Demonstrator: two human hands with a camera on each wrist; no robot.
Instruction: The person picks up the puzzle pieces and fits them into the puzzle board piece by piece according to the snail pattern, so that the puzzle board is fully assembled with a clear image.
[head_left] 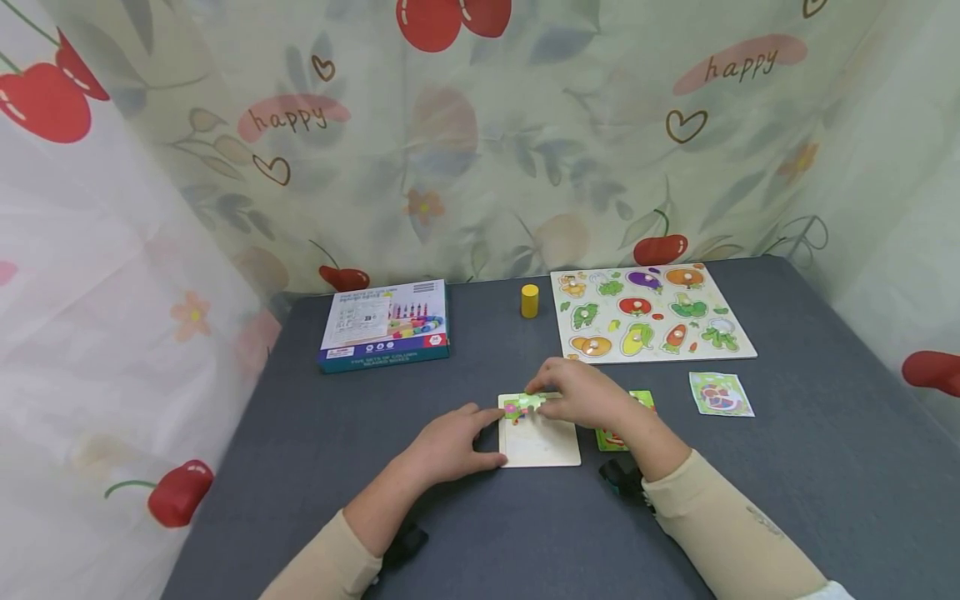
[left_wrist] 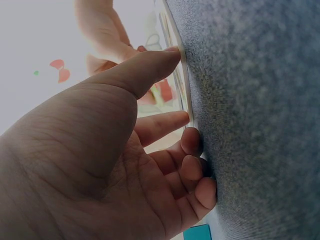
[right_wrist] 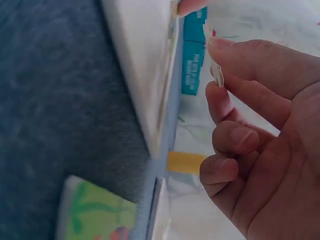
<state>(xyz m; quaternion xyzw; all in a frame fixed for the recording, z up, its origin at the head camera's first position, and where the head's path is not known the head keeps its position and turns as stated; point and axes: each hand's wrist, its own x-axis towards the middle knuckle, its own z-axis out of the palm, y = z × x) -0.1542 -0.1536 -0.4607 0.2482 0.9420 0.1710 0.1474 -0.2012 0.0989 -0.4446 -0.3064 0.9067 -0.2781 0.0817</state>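
A square, light wooden puzzle board [head_left: 542, 446] lies flat on the dark table, with colourful puzzle pieces [head_left: 512, 410] at its upper left. My left hand [head_left: 447, 444] touches the board's left edge with thumb and forefinger held apart; in the left wrist view its other fingers [left_wrist: 191, 167] bend loosely against the table. Between thumb and fingertips, my right hand [head_left: 581, 395] pinches a thin puzzle piece [right_wrist: 216, 70], seen nearly edge-on in the right wrist view, over the board's upper part. The picture on this piece cannot be made out.
Partly behind the right forearm lies a green picture card [head_left: 641, 399]; a smaller picture square [head_left: 722, 394] lies farther right. At the back are a flat box [head_left: 384, 325], a yellow cylinder [head_left: 529, 302] and a vegetable puzzle board [head_left: 652, 315]. Printed curtains [head_left: 487, 150] enclose the table.
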